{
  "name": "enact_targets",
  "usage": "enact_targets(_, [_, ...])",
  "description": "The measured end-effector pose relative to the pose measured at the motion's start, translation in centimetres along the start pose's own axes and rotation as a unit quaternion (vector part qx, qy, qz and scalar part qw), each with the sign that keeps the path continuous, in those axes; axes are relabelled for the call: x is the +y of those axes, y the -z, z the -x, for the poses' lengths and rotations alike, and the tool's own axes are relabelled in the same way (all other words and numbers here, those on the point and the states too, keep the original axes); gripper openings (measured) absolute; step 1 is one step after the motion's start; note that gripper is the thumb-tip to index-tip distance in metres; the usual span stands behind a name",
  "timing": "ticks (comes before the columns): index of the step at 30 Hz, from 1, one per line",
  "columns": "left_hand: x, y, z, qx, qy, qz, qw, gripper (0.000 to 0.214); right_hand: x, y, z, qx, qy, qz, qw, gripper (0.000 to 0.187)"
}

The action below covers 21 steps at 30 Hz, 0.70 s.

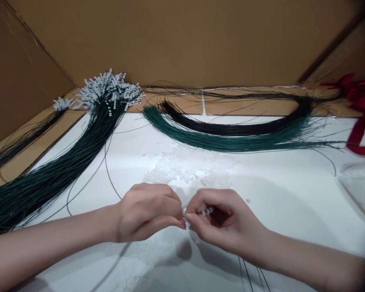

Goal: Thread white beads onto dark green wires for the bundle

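Bundles come first: at far left a beaded bundle (pixel 48 174) of dark green stems fans across the table (pixel 292 194), its white tips (pixel 109 91) lying toward the cardboard (pixel 182 40) wall, with a thinner bundle (pixel 18 142) beside it on the cardboard floor. The left hand (pixel 146 217) is pinched tight, thumb against forefinger, its tips touching those of the right hand; what sits inside that pinch is too small to make out. Just beyond both hands lies a loose heap of clear beads (pixel 188 166), hard to tell from the white surface. The wire (pixel 206 211), with a short row of white beads on it, lies across the fingers of the right hand (pixel 222 225), which is closed around it; its left end meets the left fingertips, and the rest is hidden in the palm. Thin strands (pixel 249 275) leave the frame below the right wrist. Farther back curve green wires (pixel 231 142) and black wires (pixel 237 129). At right a red ribbon (pixel 361 117) and a clear bag (pixel 360 186) are cut off by the edge.
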State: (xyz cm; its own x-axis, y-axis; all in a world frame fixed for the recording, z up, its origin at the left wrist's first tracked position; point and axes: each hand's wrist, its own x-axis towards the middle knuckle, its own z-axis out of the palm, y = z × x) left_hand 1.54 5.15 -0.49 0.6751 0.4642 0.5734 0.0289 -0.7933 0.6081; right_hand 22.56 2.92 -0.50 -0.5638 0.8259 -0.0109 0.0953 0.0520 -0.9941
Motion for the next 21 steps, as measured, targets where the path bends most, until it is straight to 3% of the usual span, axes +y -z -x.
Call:
enact_targets(10, [-0.08, -0.02, 0.05, -0.001, -0.017, -0.007, 1.000, 0.007, -0.09, 0.01, 0.03, -0.004, 0.003, 0.017, 1.000, 0.009])
enact_targets(21, [-0.05, -0.10, 0.31, -0.011, 0.008, -0.013, 1.000, 0.010, -0.09, -0.06, -0.03, 0.009, 0.015, 0.017, 1.000, 0.008])
